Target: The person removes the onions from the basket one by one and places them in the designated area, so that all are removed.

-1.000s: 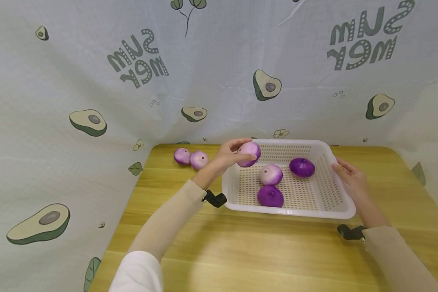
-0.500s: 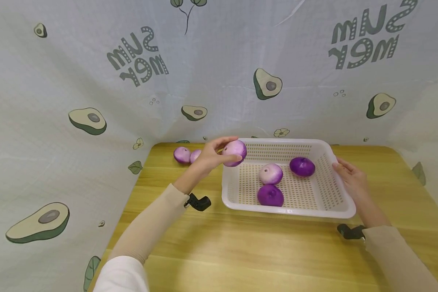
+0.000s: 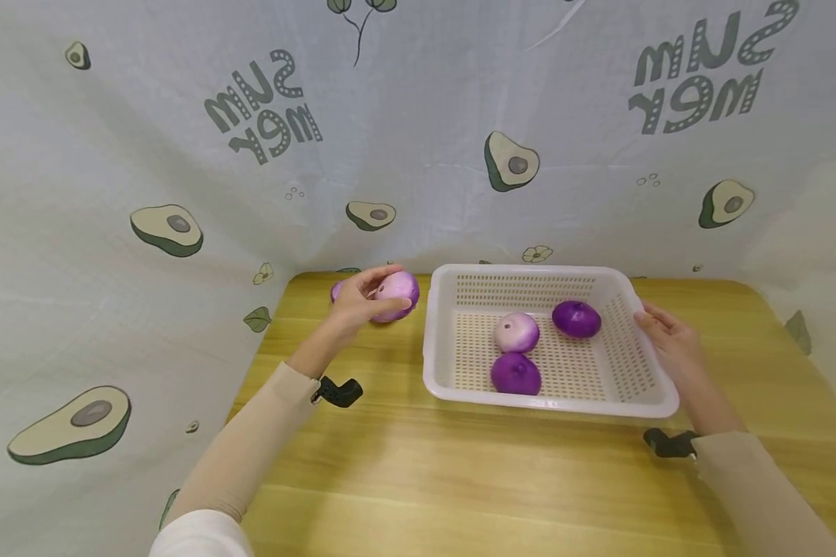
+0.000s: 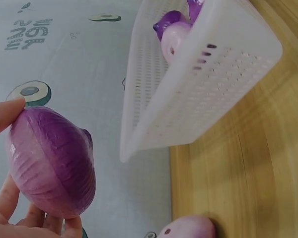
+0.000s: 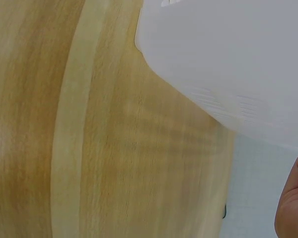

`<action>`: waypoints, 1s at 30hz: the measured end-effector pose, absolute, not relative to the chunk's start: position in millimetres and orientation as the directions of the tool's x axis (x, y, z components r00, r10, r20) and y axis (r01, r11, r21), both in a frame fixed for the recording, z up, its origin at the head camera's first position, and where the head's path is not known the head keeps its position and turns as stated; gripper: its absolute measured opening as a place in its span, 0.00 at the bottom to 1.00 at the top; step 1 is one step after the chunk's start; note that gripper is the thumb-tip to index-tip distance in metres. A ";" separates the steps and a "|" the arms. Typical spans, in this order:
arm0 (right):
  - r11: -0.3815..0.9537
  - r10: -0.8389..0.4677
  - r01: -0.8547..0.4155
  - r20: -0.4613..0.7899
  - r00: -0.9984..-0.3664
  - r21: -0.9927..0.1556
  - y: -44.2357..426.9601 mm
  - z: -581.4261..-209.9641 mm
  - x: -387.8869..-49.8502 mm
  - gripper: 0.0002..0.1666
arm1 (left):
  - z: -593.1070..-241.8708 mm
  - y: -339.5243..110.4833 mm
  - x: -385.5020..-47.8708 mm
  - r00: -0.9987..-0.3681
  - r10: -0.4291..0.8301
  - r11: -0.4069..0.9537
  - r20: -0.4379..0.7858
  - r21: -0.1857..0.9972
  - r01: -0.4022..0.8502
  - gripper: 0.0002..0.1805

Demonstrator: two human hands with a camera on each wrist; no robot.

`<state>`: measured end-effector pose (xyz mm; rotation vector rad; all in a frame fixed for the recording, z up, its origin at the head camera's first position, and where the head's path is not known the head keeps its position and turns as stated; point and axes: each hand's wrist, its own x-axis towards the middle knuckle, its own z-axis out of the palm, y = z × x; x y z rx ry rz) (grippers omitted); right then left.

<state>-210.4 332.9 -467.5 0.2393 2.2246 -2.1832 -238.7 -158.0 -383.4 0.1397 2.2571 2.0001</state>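
Observation:
My left hand (image 3: 351, 305) holds a purple onion (image 3: 397, 292) between thumb and fingers, left of a white plastic basket (image 3: 550, 407). The left wrist view shows this onion (image 4: 52, 161) with its pointed end facing away from the palm. On the basket's right rim, my right hand (image 3: 676, 348) keeps its grip, thumb over the edge. Inside the basket lie a pale purple onion (image 3: 517, 331), a darker one (image 3: 516, 375) touching it, and another dark onion (image 3: 576, 319) apart on the right. Behind my left hand, a further onion (image 3: 336, 291) is mostly hidden.
The wooden table (image 3: 460, 480) carries the basket and ends at a hanging cloth (image 3: 418, 139) printed with avocados. In the left wrist view, an onion (image 4: 188, 228) rests on the table beyond the basket's near end.
With the onion in its fingers, my left hand has moved left, from over the basket's left end to above the onions on the table. The right hand and the basket stay put.

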 end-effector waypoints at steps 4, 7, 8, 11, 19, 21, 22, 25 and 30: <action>0.027 0.094 0.119 -0.116 -0.989 -0.992 332.9 -468.6 -210.4 0.40 | -387.4 -174.8 -237.4 -0.993 0.109 0.105 -0.050 0.994 -0.038 0.35; 0.034 0.099 0.103 -0.099 -0.990 -0.994 334.1 -470.0 -211.0 0.40 | -390.8 -186.6 -236.7 -0.994 0.089 0.097 -0.060 0.994 -0.051 0.35; 0.025 0.096 0.099 -0.096 -0.991 -0.995 334.5 -470.4 -211.2 0.40 | -392.0 -190.0 -236.2 -0.995 0.083 0.104 -0.059 0.993 -0.051 0.35; 0.016 0.098 0.089 -0.087 -0.991 -0.996 335.4 -470.9 -211.8 0.39 | -396.6 -199.0 -235.8 -0.997 0.060 0.110 -0.056 0.993 -0.049 0.35; -0.041 0.103 0.101 -0.105 -0.989 -0.994 334.1 -469.6 -211.6 0.36 | -422.2 -217.3 -239.7 -0.991 -0.039 0.076 -0.128 0.989 -0.130 0.37; -0.048 0.102 0.105 -0.109 -0.989 -0.993 333.6 -469.1 -211.6 0.35 | -430.3 -221.1 -239.9 -0.986 -0.065 0.083 -0.154 0.984 -0.159 0.37; -0.049 0.101 0.102 -0.106 -0.989 -0.994 333.2 -468.6 -211.4 0.35 | -434.5 -222.9 -240.1 -0.984 -0.074 0.087 -0.165 0.981 -0.171 0.38; -0.066 0.099 0.098 -0.104 -0.990 -0.993 332.7 -467.5 -211.0 0.35 | -447.9 -227.5 -241.6 -0.978 -0.102 0.102 -0.182 0.976 -0.192 0.38; -0.061 0.102 0.100 -0.105 -0.989 -0.993 332.3 -466.8 -210.5 0.36 | -464.6 -231.4 -241.8 -0.974 -0.127 0.109 -0.188 0.973 -0.203 0.36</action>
